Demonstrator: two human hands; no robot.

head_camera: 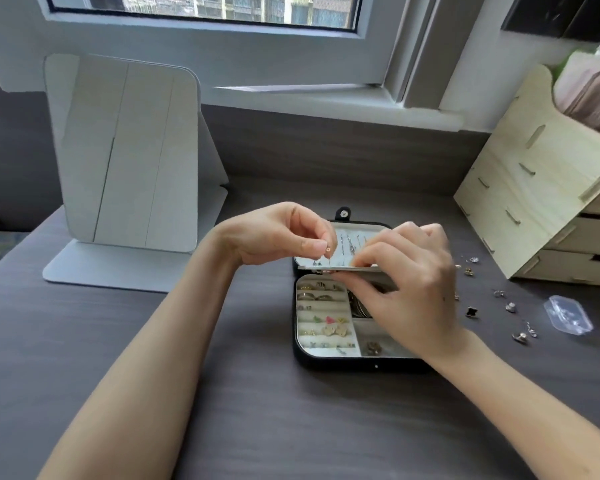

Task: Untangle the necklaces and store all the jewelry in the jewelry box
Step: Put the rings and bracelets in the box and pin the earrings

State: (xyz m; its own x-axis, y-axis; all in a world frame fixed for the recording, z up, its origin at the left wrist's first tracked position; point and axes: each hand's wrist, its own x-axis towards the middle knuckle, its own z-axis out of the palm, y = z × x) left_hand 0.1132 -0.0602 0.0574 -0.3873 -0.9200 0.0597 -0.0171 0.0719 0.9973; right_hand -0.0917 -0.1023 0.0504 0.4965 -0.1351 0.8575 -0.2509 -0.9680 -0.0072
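Open box (343,364) sits mid-table (222,403), black outside, pale lining. L hand (278,233) is up over the box's left rear corner, thumb and forefinger pinching a tiny stud (327,249), other fingers curled in. R hand (409,282) reaches across the box's right half, fingertips gripping the front edge of a thin panel (326,268) and holding it lifted off the tray; a few studs & pins are stuck in the panel's pale face. In the tray, left side: slotted rows w/ rings (317,294) at the rear and small coloured earrings (331,328) nearer the front. Front-right compartment has one gold piece (373,347). Dark chain-like stuff shows under the R hand, too hidden to tell what. Right of the box, loose pieces lie scattered on the table, incl. a black clover (471,311) and some silver bits (520,337); a clear plastic case (568,315) lies just past them. Wooden organizer (534,188) stands farther right & back of the box. Folding mirror (125,157) stands well left of the box.
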